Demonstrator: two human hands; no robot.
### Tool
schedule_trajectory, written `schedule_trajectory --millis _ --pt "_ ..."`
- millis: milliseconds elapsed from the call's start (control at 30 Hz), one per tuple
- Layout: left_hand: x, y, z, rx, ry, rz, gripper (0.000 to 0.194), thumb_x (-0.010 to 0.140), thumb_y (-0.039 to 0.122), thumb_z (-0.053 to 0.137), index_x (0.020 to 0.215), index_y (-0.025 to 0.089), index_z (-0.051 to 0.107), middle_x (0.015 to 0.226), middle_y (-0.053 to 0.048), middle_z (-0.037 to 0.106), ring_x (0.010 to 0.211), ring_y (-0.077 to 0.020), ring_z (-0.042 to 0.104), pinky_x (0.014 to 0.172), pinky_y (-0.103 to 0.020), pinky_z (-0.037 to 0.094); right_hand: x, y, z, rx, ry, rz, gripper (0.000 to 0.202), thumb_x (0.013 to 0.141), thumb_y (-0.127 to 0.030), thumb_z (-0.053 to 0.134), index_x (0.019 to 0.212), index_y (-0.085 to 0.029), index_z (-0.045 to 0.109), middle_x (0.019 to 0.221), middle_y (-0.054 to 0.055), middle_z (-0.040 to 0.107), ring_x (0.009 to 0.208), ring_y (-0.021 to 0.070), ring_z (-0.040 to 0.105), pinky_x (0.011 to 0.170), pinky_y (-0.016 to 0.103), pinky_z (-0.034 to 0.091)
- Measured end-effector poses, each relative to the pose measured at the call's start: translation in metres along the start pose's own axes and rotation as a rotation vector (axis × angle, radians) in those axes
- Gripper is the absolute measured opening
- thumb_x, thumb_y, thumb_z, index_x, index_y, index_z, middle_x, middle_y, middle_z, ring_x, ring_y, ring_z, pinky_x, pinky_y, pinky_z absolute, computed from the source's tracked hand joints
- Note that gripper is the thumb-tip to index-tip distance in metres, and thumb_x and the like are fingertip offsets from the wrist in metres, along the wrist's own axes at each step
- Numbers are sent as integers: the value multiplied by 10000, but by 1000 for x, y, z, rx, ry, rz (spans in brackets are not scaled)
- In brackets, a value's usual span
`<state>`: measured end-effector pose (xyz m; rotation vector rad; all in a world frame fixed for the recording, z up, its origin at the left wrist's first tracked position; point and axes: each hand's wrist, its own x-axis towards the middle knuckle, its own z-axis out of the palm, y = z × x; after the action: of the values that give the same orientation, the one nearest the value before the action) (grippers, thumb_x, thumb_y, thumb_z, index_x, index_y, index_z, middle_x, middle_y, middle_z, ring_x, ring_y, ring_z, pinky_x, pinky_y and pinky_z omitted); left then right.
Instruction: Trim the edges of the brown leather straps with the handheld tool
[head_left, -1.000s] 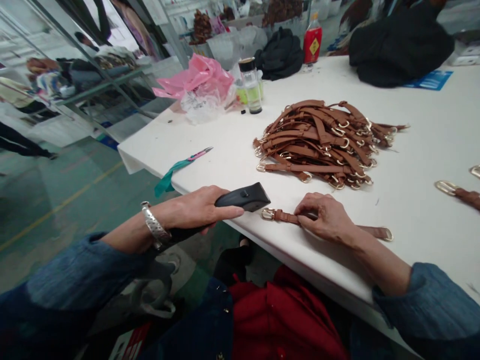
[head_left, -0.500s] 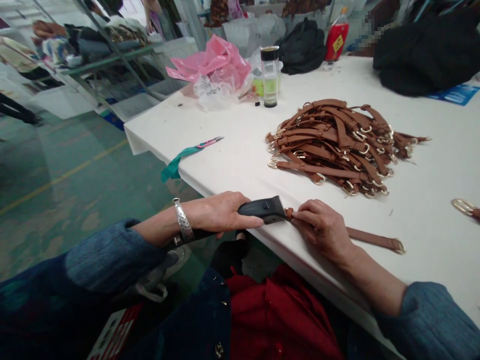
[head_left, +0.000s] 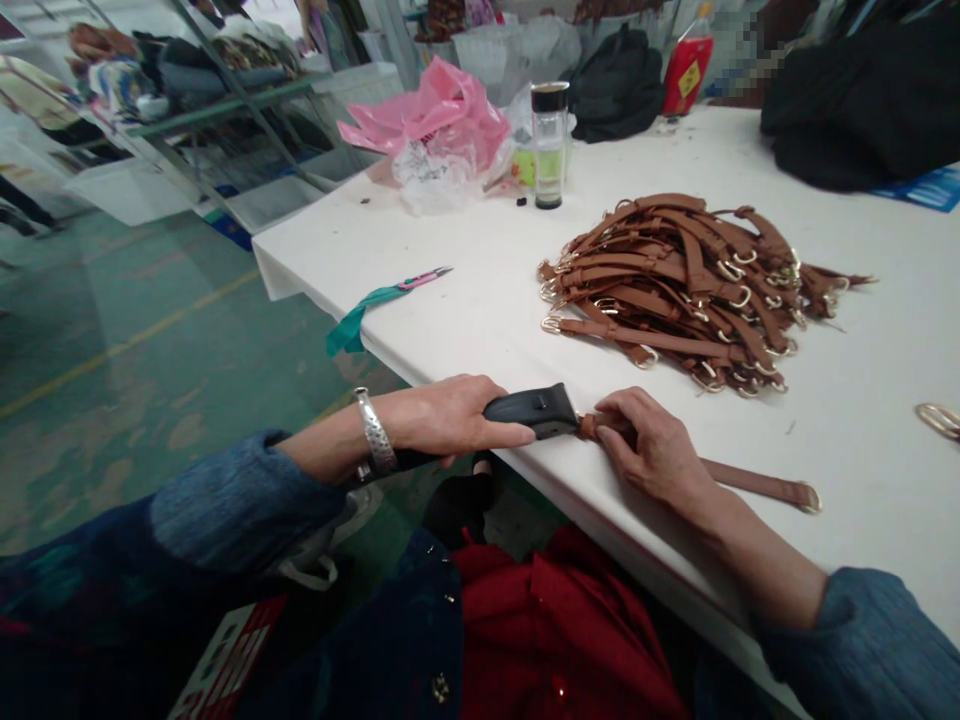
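Tool (head_left: 529, 410) at left end of strap (head_left: 757, 483)

Left hand (head_left: 446, 415): fingers curl round the tool. Right hand (head_left: 656, 445): fingers pinch the strap near its left end. Strap lies at the near edge of the bench (head_left: 315, 240), nearer than the pile (head_left: 652, 272). Tool hides the strap's tip; contact unclear. Judgement: hold the strap flat and taut, tool steady, right fingertips clear of its front.

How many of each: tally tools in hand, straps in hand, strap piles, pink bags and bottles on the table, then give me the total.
Black tool in the left hand: 1
Brown strap in the right hand: 1
Strap pile: 1
Pink bag: 1
Clear bottle and red bottle: 2
Total: 6
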<state>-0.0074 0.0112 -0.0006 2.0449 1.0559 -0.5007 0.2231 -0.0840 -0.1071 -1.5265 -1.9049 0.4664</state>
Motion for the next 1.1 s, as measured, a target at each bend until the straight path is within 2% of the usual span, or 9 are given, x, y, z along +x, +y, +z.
schedule_trajectory --millis 100,200,367,533,667,800,933,1000,1100 --pt "7 1 4 3 55 -8 533 740 633 486 877 135 615 591 -41 605 477 -152 547 417 -236 373 -1 4 -5 9 -17 -2 118 814 -220 548 899 -197 625 956 67 573 887 182 526 786 306 432" --pt "8 -2 6 -21 89 -10 526 740 636 488 867 138 602 595 -39 603 486 -153 556 424 -236 385 -3 7 -9 -88 2 31 121 770 -279 617 862 -209 655 960 66 584 905 207 525 783 331 424" --pt "-3 -10 0 -74 115 -1 542 747 685 453 797 157 563 605 -32 590 474 -152 560 438 -249 396 -7 5 -11 -71 49 148 81 750 -277 629 773 -201 616 780 19 591 678 142 531 620 267 416" --pt "-21 -8 -9 -41 128 -9 537 760 696 437 801 174 556 560 -18 585 471 -152 560 421 -235 369 -11 1 -5 -113 138 25 47 795 -195 575 794 -199 622 774 36 604 766 173 543 683 291 430" --pt "-28 2 -10 -22 95 -4 527 767 679 440 826 172 574 563 -22 598 492 -153 570 426 -224 369 -21 -2 -3 -22 116 -66 161 820 -156 536 911 -201 661 899 70 627 849 185 559 750 316 468" --pt "-23 19 -8 20 45 13 481 745 627 495 844 166 592 562 -10 579 467 -140 551 418 -219 349 -31 -5 -6 -3 65 -56 266 852 -184 515 1070 -241 656 981 75 632 902 195 565 783 341 485" --pt "-9 32 -6 91 -26 56 427 743 590 510 765 171 586 540 0 556 440 -129 516 397 -217 337 -33 -4 -9 94 90 1 188 847 -214 540 965 -236 686 950 69 645 873 186 579 764 335 491" --pt "-2 33 -7 128 -64 31 463 745 620 494 762 167 588 535 -8 564 447 -140 522 389 -222 345 -32 -3 -10 148 98 50 164 801 -196 583 937 -219 671 917 61 642 856 183 582 767 330 490" --pt "5 30 -12 140 -131 -41 539 747 675 461 838 162 601 546 -16 582 470 -160 550 406 -233 385 -29 -1 -11 143 114 142 238 712 -152 629 946 -193 644 934 61 613 818 175 573 744 317 484"
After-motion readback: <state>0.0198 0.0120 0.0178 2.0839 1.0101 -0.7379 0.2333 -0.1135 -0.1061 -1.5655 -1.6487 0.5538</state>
